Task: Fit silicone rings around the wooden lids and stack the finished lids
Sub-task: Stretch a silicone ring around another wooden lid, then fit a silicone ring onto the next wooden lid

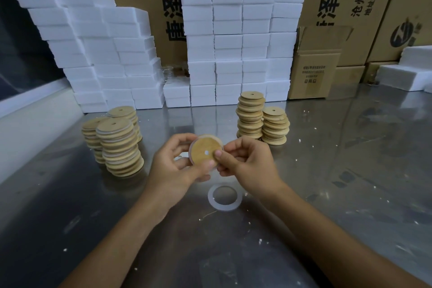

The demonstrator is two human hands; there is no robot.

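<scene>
A round wooden lid (205,151), pale tan with a small centre hole and a translucent ring around its rim, was held above the worktop (350,170) between both hands. It was pinched at its left edge by the curled fingers and thumb of the left hand (174,166), and at its right edge by the right hand (247,161), thumb pressed on the face. Both forearms were raised from below. A loose white ring (225,197) lay flat just beneath. Ringed lids (119,145) were stacked at left, bare lids (261,121) at right.
</scene>
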